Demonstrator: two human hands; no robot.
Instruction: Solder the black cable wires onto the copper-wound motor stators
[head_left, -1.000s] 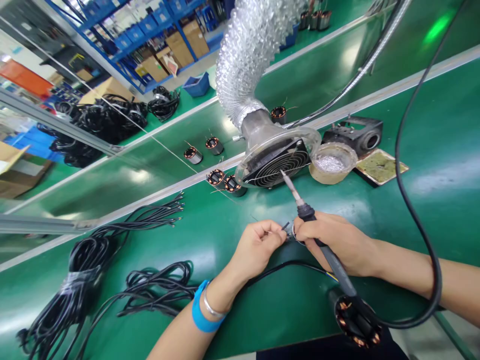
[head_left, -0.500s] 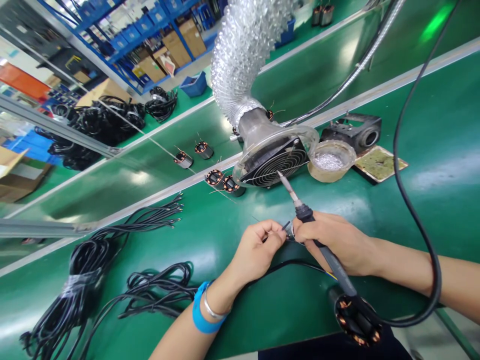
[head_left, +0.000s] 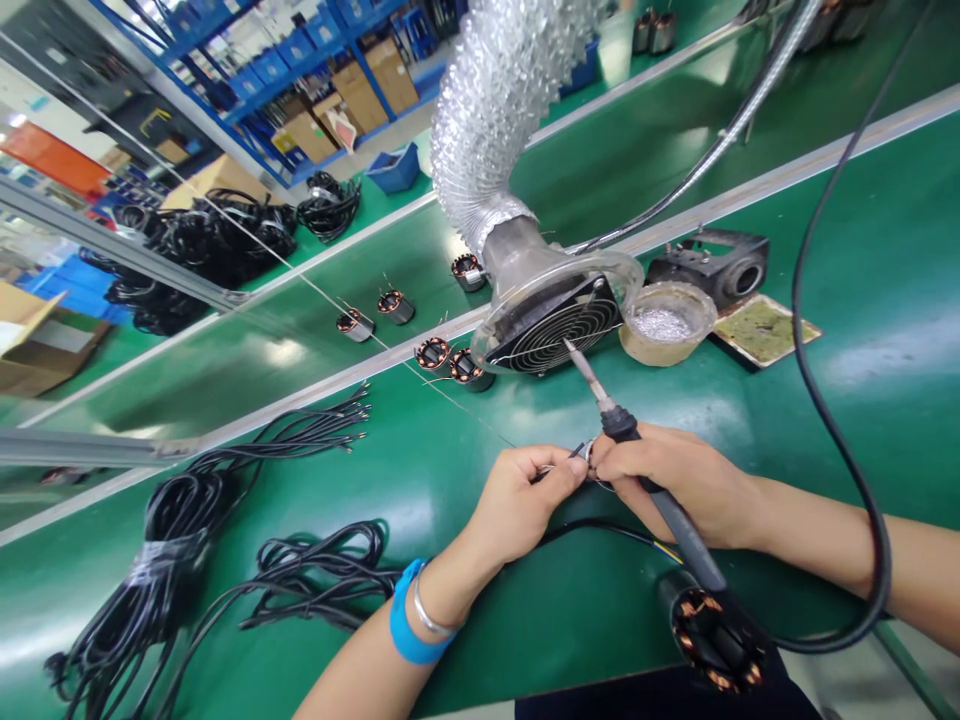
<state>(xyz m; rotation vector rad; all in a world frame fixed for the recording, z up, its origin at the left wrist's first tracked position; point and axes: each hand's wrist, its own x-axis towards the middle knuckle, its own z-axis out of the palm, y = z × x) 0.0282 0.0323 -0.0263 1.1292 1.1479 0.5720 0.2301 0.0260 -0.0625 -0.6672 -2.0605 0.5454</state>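
Observation:
My right hand (head_left: pixel 694 485) is closed round a soldering iron (head_left: pixel 684 540), its tip pointing up and left in front of a fan grille. The fingertips of that hand also meet thin wire near my left hand (head_left: pixel 517 505). My left hand pinches a thin dark wire (head_left: pixel 576 450), whose end sticks out past the thumb; the rest is hidden by the fingers. Below the hands runs a black cable (head_left: pixel 581 524) with yellow and blue cores showing near its end. A stator with copper windings (head_left: pixel 712 635) lies at the bench's near edge.
A fume hood with a fan (head_left: pixel 555 335) hangs from a silver duct (head_left: pixel 487 130). Right of it are a bowl of solder bits (head_left: pixel 667 325), an iron stand (head_left: pixel 712 268) and a sponge tray (head_left: pixel 766 330). Cable bundles (head_left: pixel 169 560) lie left; several stators (head_left: pixel 433 354) stand behind.
The left fingertips have moved slightly right, closer to the right fingers, and less of the dark wire shows. The soldering iron stays in the right hand. The view has shifted a little.

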